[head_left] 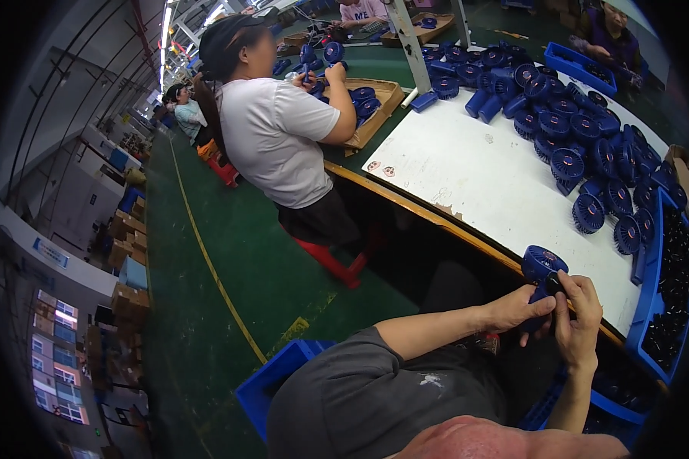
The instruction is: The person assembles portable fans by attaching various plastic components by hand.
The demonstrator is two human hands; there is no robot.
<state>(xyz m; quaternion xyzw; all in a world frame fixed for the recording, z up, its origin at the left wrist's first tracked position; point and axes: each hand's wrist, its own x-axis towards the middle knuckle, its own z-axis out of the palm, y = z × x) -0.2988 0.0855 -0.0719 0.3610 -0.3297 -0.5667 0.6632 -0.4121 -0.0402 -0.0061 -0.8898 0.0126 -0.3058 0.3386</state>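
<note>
- Blue fan (542, 261) at near edge of white table (444, 153); left hand (522, 307) gripping handle, right hand (580, 312) bent against neck, can't tell if gripping.
- Long axis near-vertical in view: head up, handle down.
- Fan pile (555, 125) on table, blue bin (651, 302) right.
- Green floor (207, 344), co-worker (275, 126) left.

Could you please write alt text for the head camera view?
A person's left hand and right hand hold a blue handheld fan by a white table heaped with similar fans. A co-worker in white handles fans nearby.
</note>
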